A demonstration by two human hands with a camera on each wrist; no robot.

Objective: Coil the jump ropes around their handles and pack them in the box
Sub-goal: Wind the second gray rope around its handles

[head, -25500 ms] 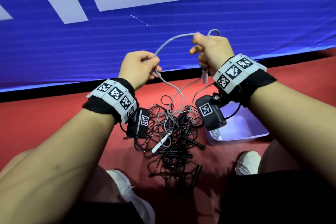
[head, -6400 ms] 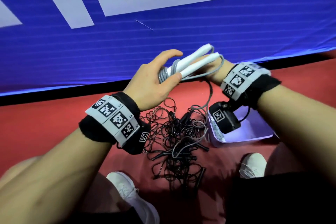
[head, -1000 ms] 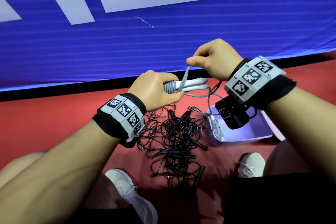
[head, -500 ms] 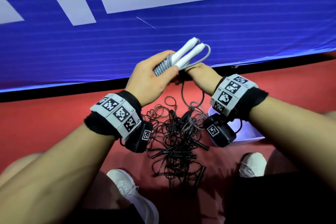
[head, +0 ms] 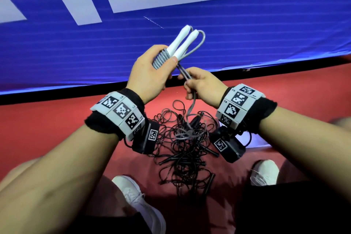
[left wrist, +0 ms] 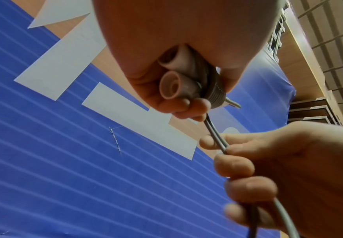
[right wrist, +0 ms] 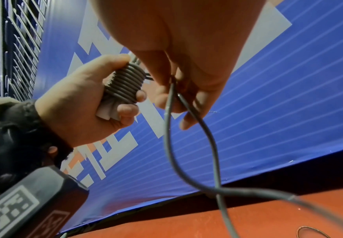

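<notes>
The left hand point(head: 150, 74) gripped the white handles point(head: 182, 42), grey rope point(head: 160, 59) coiled round them; right hand point(head: 201, 85) fingers pinched the doubled tail. Slackened tension would likely loosen the coils. The box point(head: 254, 141) sat near right.

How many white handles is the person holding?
2. Both white handles sit side by side in the left hand, with grey rope coiled around them. Black handles lie in the floor pile.
</notes>
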